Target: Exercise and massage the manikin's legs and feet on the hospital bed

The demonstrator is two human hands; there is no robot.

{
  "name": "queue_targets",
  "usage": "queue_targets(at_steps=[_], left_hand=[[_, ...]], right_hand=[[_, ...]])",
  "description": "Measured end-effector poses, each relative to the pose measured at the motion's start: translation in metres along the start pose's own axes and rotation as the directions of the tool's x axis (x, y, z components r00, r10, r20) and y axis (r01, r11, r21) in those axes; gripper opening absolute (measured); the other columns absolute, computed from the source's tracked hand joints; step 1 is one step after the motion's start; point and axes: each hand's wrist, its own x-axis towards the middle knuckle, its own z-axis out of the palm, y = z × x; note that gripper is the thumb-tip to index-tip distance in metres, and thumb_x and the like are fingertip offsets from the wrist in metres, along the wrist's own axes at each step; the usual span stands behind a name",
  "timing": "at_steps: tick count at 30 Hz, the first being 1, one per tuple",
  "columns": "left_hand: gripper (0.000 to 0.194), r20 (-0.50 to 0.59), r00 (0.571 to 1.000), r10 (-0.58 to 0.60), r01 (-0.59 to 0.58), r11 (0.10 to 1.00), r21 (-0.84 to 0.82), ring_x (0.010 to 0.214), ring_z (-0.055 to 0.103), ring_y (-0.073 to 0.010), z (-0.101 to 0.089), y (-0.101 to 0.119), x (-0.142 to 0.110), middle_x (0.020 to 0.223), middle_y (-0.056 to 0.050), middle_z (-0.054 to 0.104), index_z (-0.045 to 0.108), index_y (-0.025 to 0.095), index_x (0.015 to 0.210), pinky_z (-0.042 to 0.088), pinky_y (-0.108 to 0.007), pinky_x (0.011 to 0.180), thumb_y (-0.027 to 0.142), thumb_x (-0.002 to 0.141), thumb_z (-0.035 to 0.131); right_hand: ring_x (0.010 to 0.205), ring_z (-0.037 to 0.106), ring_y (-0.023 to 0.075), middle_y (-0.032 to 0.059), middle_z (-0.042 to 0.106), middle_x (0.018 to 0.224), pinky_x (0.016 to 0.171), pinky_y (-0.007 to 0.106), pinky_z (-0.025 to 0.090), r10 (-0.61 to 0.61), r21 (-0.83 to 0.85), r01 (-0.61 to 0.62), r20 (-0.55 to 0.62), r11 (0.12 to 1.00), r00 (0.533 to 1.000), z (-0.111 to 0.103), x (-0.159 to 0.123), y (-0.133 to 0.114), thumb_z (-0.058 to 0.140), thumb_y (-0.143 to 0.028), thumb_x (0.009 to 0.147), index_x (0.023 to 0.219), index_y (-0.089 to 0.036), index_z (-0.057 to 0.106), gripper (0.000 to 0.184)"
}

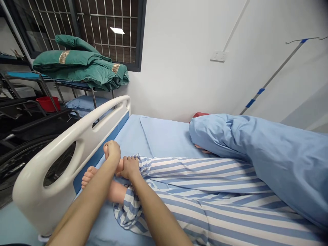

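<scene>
A person in blue-and-white striped pyjamas (205,191) lies on the bed, legs toward me. My left hand (112,152) is shut around the upper bare foot (119,167), near its toes. Just beside it, my right hand (130,167) grips the same foot near the ankle, close to the striped trouser cuff (139,164). The other bare foot (102,184) lies below my forearms, its toes pointing left and free of my hands. Part of the upper foot is hidden by my fingers.
A white bed rail (77,131) runs along the left side, with a wheelchair wheel (15,164) beyond it. A blue quilt (269,157) covers the person's upper body. Green folded bedding (82,66) sits on a metal rack by a barred window (107,30).
</scene>
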Motion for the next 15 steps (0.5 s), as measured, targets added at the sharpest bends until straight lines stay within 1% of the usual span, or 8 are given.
queue_targets(at_steps=[3, 7, 10, 13, 15], left_hand=[[0.026, -0.031, 0.999, -0.017, 0.020, 0.995, 0.095, 0.066, 0.064, -0.0278, -0.001, -0.001, -0.001, 0.065, -0.017, 0.064, 0.067, 0.001, 0.077, 0.043, -0.041, 0.062, 0.013, 0.076, 0.044], [0.033, -0.066, 0.998, 0.018, -0.009, 0.990, 0.139, 0.070, 0.064, -0.0252, -0.005, -0.003, -0.009, 0.076, -0.018, 0.066, 0.068, 0.003, 0.086, 0.043, -0.038, 0.063, 0.005, 0.077, 0.036], [0.036, -0.086, 0.994, 0.060, -0.047, 0.987, 0.154, 0.076, 0.063, -0.0253, -0.009, -0.005, -0.019, 0.082, -0.019, 0.067, 0.068, 0.006, 0.091, 0.043, -0.039, 0.065, 0.007, 0.079, 0.034], [0.034, -0.102, 0.990, 0.093, -0.075, 0.983, 0.168, 0.082, 0.062, -0.0273, -0.012, -0.008, -0.031, 0.085, -0.020, 0.067, 0.069, 0.006, 0.089, 0.043, -0.038, 0.067, 0.014, 0.081, 0.037], [0.033, -0.117, 0.989, 0.095, -0.073, 0.981, 0.180, 0.084, 0.061, -0.0285, -0.014, -0.010, -0.040, 0.086, -0.021, 0.066, 0.069, 0.006, 0.088, 0.043, -0.036, 0.066, 0.017, 0.081, 0.039]], right_hand=[[0.103, 0.054, 0.0305, 0.0142, 0.061, 0.108, 0.088, 0.044, 0.035, -0.004, -0.007, 0.004, 0.002, 1.000, 1.000, 0.000, -0.001, 0.000, 0.069, -0.058, 0.056, 0.109, -0.013, 0.052, 0.071], [0.103, 0.054, 0.0303, 0.0145, 0.061, 0.109, 0.088, 0.044, 0.035, -0.012, -0.015, 0.012, -0.003, 1.000, 1.000, -0.001, -0.002, 0.000, 0.068, -0.060, 0.057, 0.109, -0.014, 0.051, 0.071], [0.103, 0.054, 0.0307, 0.0146, 0.060, 0.109, 0.088, 0.043, 0.035, -0.020, -0.011, 0.020, -0.007, 1.000, 1.000, -0.003, -0.004, 0.000, 0.068, -0.061, 0.056, 0.109, -0.014, 0.051, 0.073], [0.102, 0.055, 0.0309, 0.0146, 0.061, 0.108, 0.087, 0.043, 0.035, -0.034, -0.005, 0.033, -0.018, 0.999, 0.999, -0.004, -0.006, -0.001, 0.068, -0.063, 0.056, 0.109, -0.014, 0.051, 0.074], [0.101, 0.055, 0.0309, 0.0144, 0.061, 0.107, 0.088, 0.043, 0.035, -0.042, -0.002, 0.042, -0.036, 0.999, 0.998, -0.004, -0.008, -0.001, 0.069, -0.062, 0.054, 0.107, -0.014, 0.052, 0.074]])
